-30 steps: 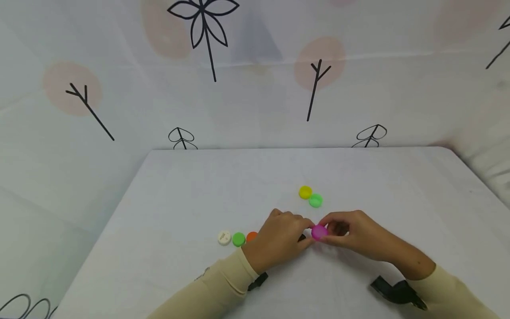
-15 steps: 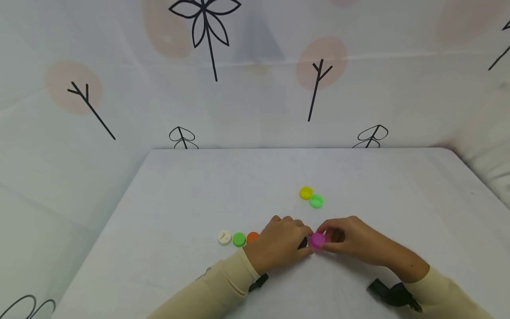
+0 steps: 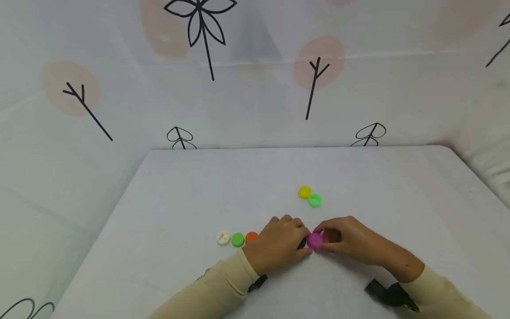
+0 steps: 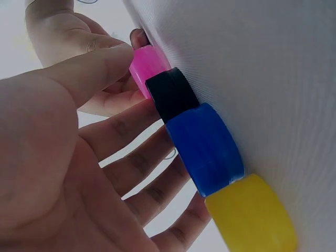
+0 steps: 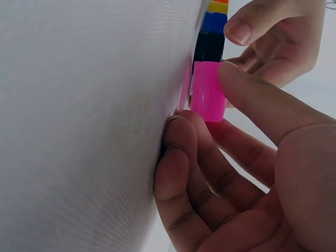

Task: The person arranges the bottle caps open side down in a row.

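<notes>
Plastic bottle caps form a row: white (image 3: 223,238), green (image 3: 237,239) and orange (image 3: 252,237) at the left, then yellow (image 4: 253,215), blue (image 4: 206,150) and black (image 4: 172,94), ending in pink (image 3: 315,240). The right hand (image 3: 346,241) pinches the pink cap between thumb and fingers, up against the black one. Over the row's middle, the left hand (image 3: 276,243) reaches with fairly straight fingers; its index fingertip is right at the black cap's edge and its thumb lies opposite. In the head view this hand hides the yellow and blue caps.
Beyond the hands, another yellow cap (image 3: 304,192) and a light green cap (image 3: 314,200) lie side by side with their hollow sides up. A white cloth covers the table (image 3: 199,186). Dark straps (image 3: 392,293) show by the wrists.
The right hand has brought the pink cap nearer the body and slightly left, against the black cap. The left hand has moved slightly nearer the body, its fingertips now beside the black cap.
</notes>
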Demonstrator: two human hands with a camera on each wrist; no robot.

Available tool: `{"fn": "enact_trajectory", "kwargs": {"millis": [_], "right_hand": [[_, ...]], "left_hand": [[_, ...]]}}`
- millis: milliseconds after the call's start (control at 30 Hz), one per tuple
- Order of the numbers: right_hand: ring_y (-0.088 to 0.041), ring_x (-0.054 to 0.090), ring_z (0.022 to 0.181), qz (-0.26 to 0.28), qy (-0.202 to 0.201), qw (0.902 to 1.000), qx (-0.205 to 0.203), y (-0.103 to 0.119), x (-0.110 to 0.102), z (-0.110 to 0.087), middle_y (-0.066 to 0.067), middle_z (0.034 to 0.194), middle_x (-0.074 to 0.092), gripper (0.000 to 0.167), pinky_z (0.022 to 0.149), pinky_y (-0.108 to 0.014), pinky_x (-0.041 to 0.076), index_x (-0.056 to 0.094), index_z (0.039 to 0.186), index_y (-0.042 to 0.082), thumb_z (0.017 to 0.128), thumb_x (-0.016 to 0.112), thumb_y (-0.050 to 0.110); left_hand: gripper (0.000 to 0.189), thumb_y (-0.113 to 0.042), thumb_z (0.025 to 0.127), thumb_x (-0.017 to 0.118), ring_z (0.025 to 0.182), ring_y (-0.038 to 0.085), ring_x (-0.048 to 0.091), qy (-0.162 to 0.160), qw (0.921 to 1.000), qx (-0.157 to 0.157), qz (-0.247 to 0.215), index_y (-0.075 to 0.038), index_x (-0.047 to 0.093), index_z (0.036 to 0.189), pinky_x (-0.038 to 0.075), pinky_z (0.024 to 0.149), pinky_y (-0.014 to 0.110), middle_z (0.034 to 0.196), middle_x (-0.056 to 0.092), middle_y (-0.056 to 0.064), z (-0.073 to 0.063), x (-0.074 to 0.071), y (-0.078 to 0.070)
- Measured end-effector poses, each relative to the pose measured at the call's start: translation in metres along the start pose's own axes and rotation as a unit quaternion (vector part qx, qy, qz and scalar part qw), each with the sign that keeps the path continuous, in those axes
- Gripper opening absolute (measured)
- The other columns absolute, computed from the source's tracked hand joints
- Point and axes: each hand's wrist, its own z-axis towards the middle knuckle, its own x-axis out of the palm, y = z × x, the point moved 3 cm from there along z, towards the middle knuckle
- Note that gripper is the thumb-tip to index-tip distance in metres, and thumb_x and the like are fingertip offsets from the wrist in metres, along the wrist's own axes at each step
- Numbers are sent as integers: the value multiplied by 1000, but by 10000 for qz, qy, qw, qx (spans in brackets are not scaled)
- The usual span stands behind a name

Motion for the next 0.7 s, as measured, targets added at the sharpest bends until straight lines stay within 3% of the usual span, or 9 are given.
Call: {"fn": "enact_trajectory", "kwargs": {"millis": [300,700], "right_hand": [[1,52,70,-104,-12,9999,50,3,0,0,12,75,60,30,62,-20,49,74,111,5,87,77,24],[1,50,68,-315,-41,9994,148,7,1,-2,13,73,59,27,61,-19,47,75,111,6,87,77,19]], "left_hand": [[38,-52,95,62,109,12,61,40,9999,30,163,-26,70,123,52,88,31,121,68,-8,0,1,0],[39,-52,95,62,109,11,61,2,9997,64,242,-26,69,123,52,88,31,122,67,-8,0,4,-1]]}}
